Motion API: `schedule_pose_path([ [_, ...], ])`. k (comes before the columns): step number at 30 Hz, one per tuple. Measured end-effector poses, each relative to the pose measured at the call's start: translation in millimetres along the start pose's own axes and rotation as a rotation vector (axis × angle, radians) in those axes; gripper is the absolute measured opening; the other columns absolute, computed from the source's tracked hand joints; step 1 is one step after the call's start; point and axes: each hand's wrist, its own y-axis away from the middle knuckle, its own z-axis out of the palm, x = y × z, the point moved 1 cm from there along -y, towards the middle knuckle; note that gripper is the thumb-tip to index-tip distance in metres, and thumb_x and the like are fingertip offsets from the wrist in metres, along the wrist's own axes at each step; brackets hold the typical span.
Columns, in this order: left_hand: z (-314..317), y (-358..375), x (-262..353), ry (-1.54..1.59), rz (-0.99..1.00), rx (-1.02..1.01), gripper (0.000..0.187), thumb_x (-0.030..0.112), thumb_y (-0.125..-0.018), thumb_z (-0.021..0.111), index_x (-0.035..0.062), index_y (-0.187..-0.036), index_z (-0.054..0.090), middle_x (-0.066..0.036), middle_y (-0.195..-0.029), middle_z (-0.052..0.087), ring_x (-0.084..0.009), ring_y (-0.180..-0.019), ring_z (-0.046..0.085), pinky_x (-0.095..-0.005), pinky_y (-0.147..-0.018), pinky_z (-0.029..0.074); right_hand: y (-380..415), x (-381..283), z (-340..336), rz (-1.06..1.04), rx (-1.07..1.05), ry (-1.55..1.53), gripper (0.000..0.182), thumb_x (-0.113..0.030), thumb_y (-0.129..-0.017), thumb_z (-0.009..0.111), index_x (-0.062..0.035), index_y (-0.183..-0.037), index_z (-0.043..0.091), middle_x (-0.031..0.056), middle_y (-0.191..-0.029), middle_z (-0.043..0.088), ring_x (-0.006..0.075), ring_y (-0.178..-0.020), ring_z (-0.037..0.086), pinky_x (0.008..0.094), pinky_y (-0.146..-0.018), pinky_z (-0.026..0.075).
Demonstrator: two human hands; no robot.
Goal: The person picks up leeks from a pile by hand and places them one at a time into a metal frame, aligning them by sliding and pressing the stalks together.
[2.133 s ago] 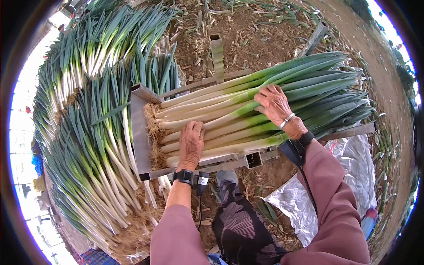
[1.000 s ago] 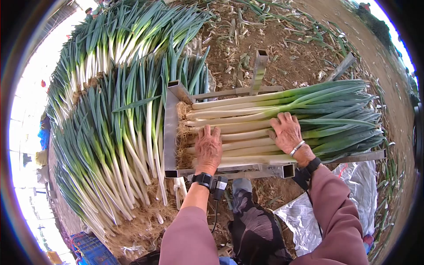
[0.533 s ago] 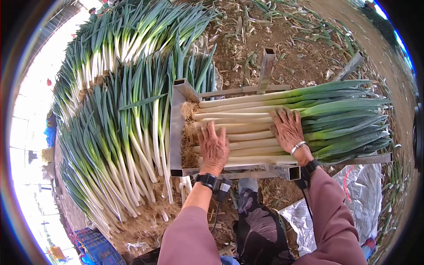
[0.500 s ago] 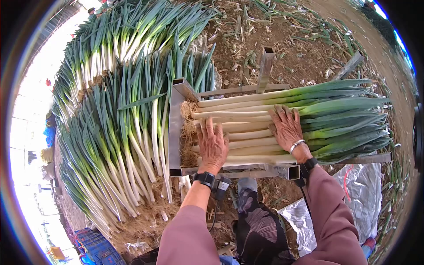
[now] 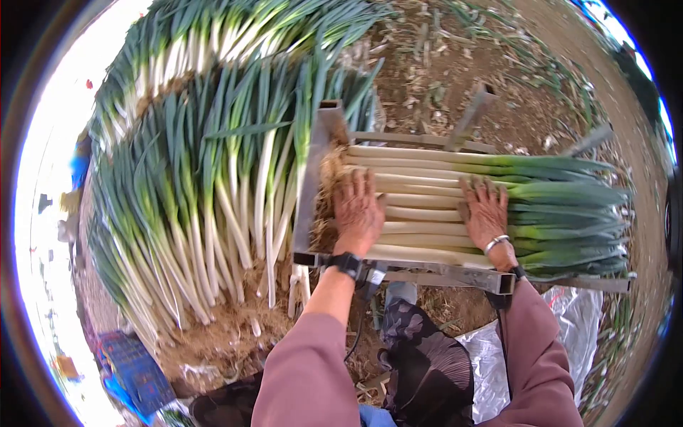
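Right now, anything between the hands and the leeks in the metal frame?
Nothing visible: the left hand lies on the leeks near their roots, the right hand farther along, nearer the green leaves. The metal frame's end plate stands beyond the roots.

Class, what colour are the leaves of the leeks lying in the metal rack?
Green leaves, shown best in the head view.

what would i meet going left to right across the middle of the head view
Pile of long stalks, metal end plate, left grip, right grip, green leaves of the racked stalks, dirt path.
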Motion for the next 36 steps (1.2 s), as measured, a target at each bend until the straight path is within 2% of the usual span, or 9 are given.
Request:
schedule_pose_path([
  [2,2.4,-4.1,-1.3,0.107,-0.006,-0.097,0.062,0.039,-0.093,0.045,0.0056,-0.143,0.032,-0.019,-0.145,0.033,-0.0367,-0.136,0.026,-0.0503,-0.112,0.017,-3.3,-1.4,9.6,0.023,0.046,0.148,0.053,-0.040,-0.094,0.043,-0.0190,-0.142,0.036,0.0110,-0.142,0.039,0.0312,-0.133,0.032,0.0516,-0.111,0.015],
  [10,-4.4,49.8,5.9,0.280,0.139,0.202,0.055,0.031,-0.092,0.049,0.0071,-0.140,0.037,-0.018,-0.143,0.035,-0.0338,-0.136,0.028,-0.0504,-0.113,0.016,-6.3,-3.1,5.3,0.073,-0.066,0.171,0.052,-0.038,-0.095,0.042,-0.0219,-0.143,0.034,0.0106,-0.142,0.037,0.0307,-0.133,0.032,0.0508,-0.112,0.014],
  [14,-62.8,165.1,-13.1,0.653,0.141,0.304,0.034,0.012,-0.083,0.062,0.0049,-0.115,0.058,-0.013,-0.108,0.059,-0.0324,-0.107,0.053,-0.0484,-0.099,0.035,-5.7,-0.9,5.7,0.044,-0.027,0.193,0.052,-0.034,-0.095,0.043,-0.0211,-0.143,0.033,0.0099,-0.142,0.038,0.0304,-0.133,0.031,0.0502,-0.112,0.015],
  [18,-20.5,247.1,-85.2,0.580,-0.459,0.435,0.014,0.005,-0.081,0.060,0.0029,-0.095,0.059,-0.013,-0.087,0.058,-0.0317,-0.081,0.054,-0.0431,-0.077,0.042,-6.0,-1.6,10.0,0.047,0.003,0.222,0.051,-0.033,-0.095,0.043,-0.0188,-0.143,0.034,0.0107,-0.141,0.038,0.0303,-0.132,0.032,0.0491,-0.112,0.015],
  [20,-6.4,253.0,-123.8,0.544,-0.613,0.460,0.017,0.004,-0.080,0.059,0.0022,-0.097,0.057,-0.015,-0.088,0.056,-0.0327,-0.085,0.054,-0.0426,-0.077,0.041,-6.0,1.4,11.3,0.057,-0.025,0.249,0.051,-0.032,-0.095,0.043,-0.0181,-0.143,0.034,0.0115,-0.140,0.039,0.0300,-0.131,0.033,0.0489,-0.112,0.015],
  [26,44.2,208.6,-187.4,0.205,-0.728,0.237,0.032,0.012,-0.078,0.061,0.0025,-0.108,0.053,-0.018,-0.102,0.052,-0.0369,-0.093,0.055,-0.0465,-0.081,0.043,-6.0,6.1,15.5,0.032,0.007,0.260,0.051,-0.029,-0.094,0.043,-0.0178,-0.143,0.033,0.0110,-0.139,0.039,0.0300,-0.130,0.033,0.0486,-0.111,0.016],
  [28,58.7,195.9,-194.3,0.220,-0.824,0.015,0.038,0.019,-0.079,0.066,0.0033,-0.109,0.049,-0.021,-0.102,0.053,-0.0412,-0.093,0.056,-0.0481,-0.082,0.044,-4.4,6.5,17.5,0.014,0.035,0.271,0.052,-0.028,-0.094,0.044,-0.0181,-0.143,0.032,0.0107,-0.139,0.039,0.0301,-0.130,0.033,0.0483,-0.111,0.016],
  [34,46.9,154.4,-183.8,0.572,-0.950,-0.079,0.041,0.029,-0.082,0.064,0.0003,-0.109,0.051,-0.025,-0.093,0.064,-0.0414,-0.089,0.061,-0.0477,-0.079,0.048,-4.8,1.0,10.9,0.048,-0.006,0.283,0.051,-0.028,-0.095,0.043,-0.0183,-0.143,0.033,0.0101,-0.140,0.039,0.0294,-0.131,0.032,0.0479,-0.112,0.016],
  [36,86.8,156.8,-202.7,0.859,-0.904,0.006,0.036,0.030,-0.084,0.061,-0.0026,-0.100,0.056,-0.026,-0.094,0.063,-0.0423,-0.088,0.062,-0.0485,-0.079,0.047,-5.3,-1.2,11.8,0.042,0.003,0.267,0.051,-0.028,-0.095,0.044,-0.0185,-0.143,0.033,0.0107,-0.140,0.039,0.0298,-0.130,0.033,0.0481,-0.111,0.017],
])
